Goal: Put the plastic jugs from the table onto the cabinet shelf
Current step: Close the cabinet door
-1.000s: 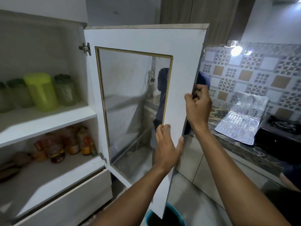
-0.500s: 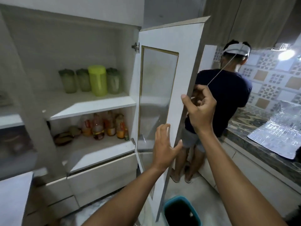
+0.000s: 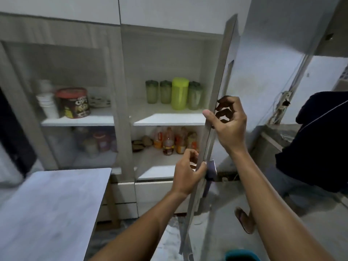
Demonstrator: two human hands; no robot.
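Both hands are on the cabinet door (image 3: 220, 102), seen edge-on here. Right hand (image 3: 228, 121) sits higher up, thumb on the near face & fingers (image 3: 223, 108) curled round the far edge, so it's clamped on the door. Left hand (image 3: 188, 174) is lower, thumb & fingers pinching the same edge.

Jugs look done: yellow-green jug (image 3: 179, 93) stands upright on the upper shelf (image 3: 165, 117) w/ three darker green ones, two to its left (image 3: 158, 91), one to its right (image 3: 195, 95), all close together, towards the back. Bench (image 3: 52, 206) at lower left shows nothing on the part in view; rest is out of frame.

Step in hand, prob.: swing the door closed. To do it well:
- Push from the near face, not the edge; curled fingers would get trapped btwn door & frame.
- Let go w/ right hand before the gap narrows.
- Ease it, no slam; tall jugs could tip.
- Bottles (image 3: 169, 142) on the lower shelf sit near the front; check they clear the door.
- Another person (image 3: 320, 140) stands just right of it; mind them.
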